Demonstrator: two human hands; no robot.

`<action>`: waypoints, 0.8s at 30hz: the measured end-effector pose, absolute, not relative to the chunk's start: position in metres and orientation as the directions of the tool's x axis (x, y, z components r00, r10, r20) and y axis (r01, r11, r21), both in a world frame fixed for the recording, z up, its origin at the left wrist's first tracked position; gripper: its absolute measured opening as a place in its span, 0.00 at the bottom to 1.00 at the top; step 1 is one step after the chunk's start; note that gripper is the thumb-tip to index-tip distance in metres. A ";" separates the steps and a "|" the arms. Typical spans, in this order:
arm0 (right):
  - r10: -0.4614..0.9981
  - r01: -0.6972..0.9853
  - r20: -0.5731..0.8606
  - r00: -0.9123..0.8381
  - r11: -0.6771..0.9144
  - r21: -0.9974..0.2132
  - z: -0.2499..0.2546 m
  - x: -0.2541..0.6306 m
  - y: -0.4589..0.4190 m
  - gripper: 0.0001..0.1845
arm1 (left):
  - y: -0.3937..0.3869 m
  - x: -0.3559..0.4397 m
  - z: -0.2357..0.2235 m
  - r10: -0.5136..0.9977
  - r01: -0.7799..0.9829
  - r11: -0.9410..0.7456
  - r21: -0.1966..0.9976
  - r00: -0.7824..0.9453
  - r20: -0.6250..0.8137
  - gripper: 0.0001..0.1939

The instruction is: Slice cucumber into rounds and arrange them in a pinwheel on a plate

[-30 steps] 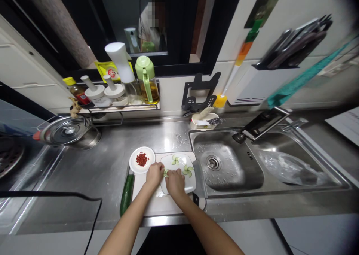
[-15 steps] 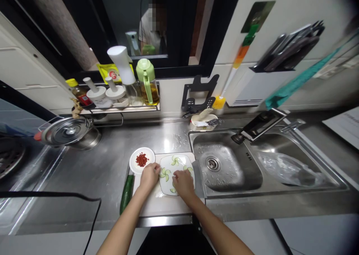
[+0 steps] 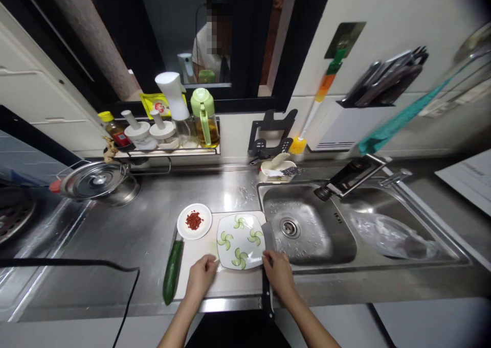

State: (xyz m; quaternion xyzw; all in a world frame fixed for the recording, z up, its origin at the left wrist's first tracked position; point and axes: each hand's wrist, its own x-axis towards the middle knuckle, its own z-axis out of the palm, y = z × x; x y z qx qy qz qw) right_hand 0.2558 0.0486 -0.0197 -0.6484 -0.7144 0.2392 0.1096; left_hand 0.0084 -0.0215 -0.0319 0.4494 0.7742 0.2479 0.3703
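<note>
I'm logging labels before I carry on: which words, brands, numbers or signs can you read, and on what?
No text is readable.
Yellow packet: red marking, too small to read.
Yellow-capped bottle: label too small to read.
White sheet at the far right: print too blurred to read.

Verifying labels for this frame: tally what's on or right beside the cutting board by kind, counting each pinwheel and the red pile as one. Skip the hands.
Plates (square plate, round plate): 2
Green slice pinwheels: 4
Red pile: 1
Whole cucumber: 1
Knife: 1
Total: 9
</note>
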 end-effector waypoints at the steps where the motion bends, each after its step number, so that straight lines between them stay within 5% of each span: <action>1: 0.980 0.876 -0.151 -0.133 0.045 -0.480 -0.021 0.256 0.048 0.13 | -0.022 0.011 -0.033 0.881 0.511 0.471 0.719 -0.314 -0.354 0.13; 8: 0.970 0.895 -0.191 -0.150 0.051 -0.443 -0.022 0.251 0.053 0.13 | -0.002 -0.005 -0.027 0.877 0.541 0.459 0.704 -0.404 -0.261 0.12; 15: 0.963 0.908 -0.218 -0.158 0.054 -0.415 -0.020 0.248 0.054 0.13 | 0.026 -0.063 -0.024 0.787 0.636 0.595 0.492 -0.584 -0.197 0.12; 24: 0.959 0.910 -0.225 -0.174 0.068 -0.409 -0.021 0.247 0.056 0.13 | 0.047 -0.077 -0.028 0.758 0.687 0.651 0.323 -0.607 -0.239 0.15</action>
